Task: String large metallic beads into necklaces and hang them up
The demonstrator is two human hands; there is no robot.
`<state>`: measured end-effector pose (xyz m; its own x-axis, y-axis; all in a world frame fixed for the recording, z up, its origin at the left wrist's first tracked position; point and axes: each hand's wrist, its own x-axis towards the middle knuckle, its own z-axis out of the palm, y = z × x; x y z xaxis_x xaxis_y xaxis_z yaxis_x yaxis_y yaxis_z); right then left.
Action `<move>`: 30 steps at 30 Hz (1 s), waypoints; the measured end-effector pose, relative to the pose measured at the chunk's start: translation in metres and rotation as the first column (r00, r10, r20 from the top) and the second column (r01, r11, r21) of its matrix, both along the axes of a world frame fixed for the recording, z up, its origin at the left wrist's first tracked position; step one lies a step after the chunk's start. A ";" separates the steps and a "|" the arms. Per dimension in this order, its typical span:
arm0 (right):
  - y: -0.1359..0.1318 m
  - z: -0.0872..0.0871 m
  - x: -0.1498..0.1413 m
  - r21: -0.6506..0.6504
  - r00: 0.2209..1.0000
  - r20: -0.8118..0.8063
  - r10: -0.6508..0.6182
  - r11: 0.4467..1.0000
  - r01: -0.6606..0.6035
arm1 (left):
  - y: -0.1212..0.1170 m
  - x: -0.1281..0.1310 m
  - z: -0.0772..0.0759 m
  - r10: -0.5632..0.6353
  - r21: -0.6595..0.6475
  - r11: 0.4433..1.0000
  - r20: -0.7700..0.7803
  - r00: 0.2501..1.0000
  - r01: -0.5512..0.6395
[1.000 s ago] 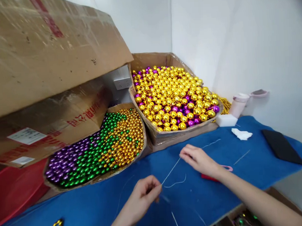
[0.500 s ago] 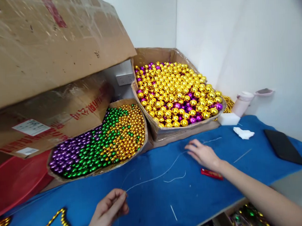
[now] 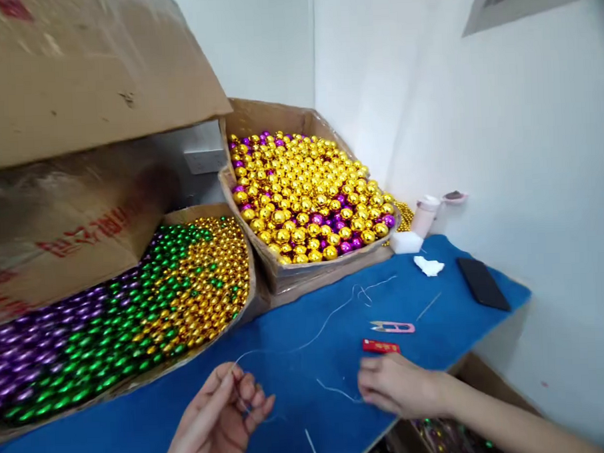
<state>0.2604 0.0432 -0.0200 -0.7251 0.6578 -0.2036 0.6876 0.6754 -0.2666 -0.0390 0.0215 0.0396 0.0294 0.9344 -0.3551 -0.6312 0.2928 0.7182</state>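
Between the thumb and forefinger of my left hand (image 3: 220, 417) is one end of a long white thread (image 3: 314, 338), which runs back across the blue cloth and ends in a loose loop. The other left fingers are half curled. My right hand (image 3: 396, 382) rests low over the cloth with its fingers curled at the end of a short piece of thread (image 3: 334, 389); its fingertips are partly hidden. Just behind that hand lies a small red packet-like object (image 3: 380, 346), partly covered by it. Pink-handled thread snips (image 3: 394, 326) lie farther back.
Cardboard boxes hold small purple, green and gold beads (image 3: 150, 313) and large gold and purple balls (image 3: 310, 193). On the blue cloth (image 3: 290, 414) are a black phone-like slab (image 3: 482, 283), white tissue (image 3: 428, 266), a needle-like stick (image 3: 428, 306) and a short white stick (image 3: 311, 445).
My right hand has moved from the long thread's far end toward me, to the short thread, which has shifted. The snips now show. The view has turned right; the gold bead string has left it.
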 end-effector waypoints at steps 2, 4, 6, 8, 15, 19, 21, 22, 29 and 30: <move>-0.022 0.009 0.017 -0.094 0.999 0.010 0.047 0.994 -0.046 | 0.004 0.011 0.000 0.041 0.027 0.999 0.077 0.996 -0.044; -0.036 0.014 0.025 -0.178 0.998 0.015 0.058 0.982 -0.055 | 0.008 0.019 -0.008 0.088 0.007 0.996 0.145 0.986 -0.090; -0.039 0.015 0.020 -0.229 0.998 -0.052 -0.021 0.973 0.009 | 0.012 0.020 -0.022 0.140 -0.018 0.990 0.172 0.975 -0.139; -0.034 0.013 0.002 -0.227 0.979 -0.171 -0.110 0.971 0.069 | 0.015 0.012 -0.040 0.196 -0.015 0.980 0.135 0.971 -0.196; -0.001 -0.013 -0.096 -0.104 0.944 -0.316 -0.094 0.993 0.064 | 0.002 -0.050 -0.076 0.403 -0.028 0.915 0.016 0.915 -0.402; 0.012 -0.026 -0.142 -0.063 0.950 -0.298 -0.088 0.995 0.073 | -0.004 -0.066 -0.079 0.451 -0.053 0.892 0.045 0.892 -0.448; 0.015 -0.030 -0.160 -0.041 0.958 -0.271 -0.092 0.996 0.084 | -0.005 -0.068 -0.080 0.461 -0.067 0.887 0.064 0.885 -0.457; 0.017 -0.032 -0.168 -0.027 0.962 -0.256 -0.094 0.996 0.090 | -0.005 -0.069 -0.081 0.465 -0.074 0.885 0.073 0.882 -0.460; 0.031 -0.041 -0.213 0.058 0.978 -0.206 0.025 0.998 -0.013 | -0.004 -0.091 -0.080 0.510 -0.064 0.860 0.091 0.855 -0.506; 0.035 -0.041 -0.220 0.071 0.979 -0.202 0.037 0.997 -0.023 | -0.003 -0.096 -0.079 0.524 -0.056 0.852 0.083 0.848 -0.521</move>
